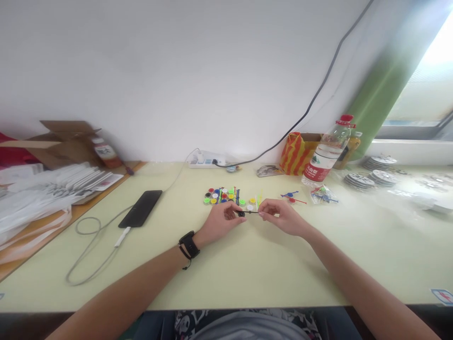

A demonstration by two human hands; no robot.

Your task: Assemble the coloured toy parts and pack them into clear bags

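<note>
Head view: with left hand (219,223) fingers pinching the disc (241,214) and right hand (280,218) fingers gripping the rod (252,212), hold both level and press straight together above the desk (247,276).

Matt pale table (247,274), glossy black phone (140,208), clear plastic bottle (327,153), brown cardboard box (60,141).

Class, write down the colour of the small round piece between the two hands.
The round piece is black, like its thin stick; head view.

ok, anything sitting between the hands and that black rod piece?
Nothing visible. The left hand and right hand both pinch the black rod piece over the table. The coloured caps lie beyond it, apart from the hands.
</note>
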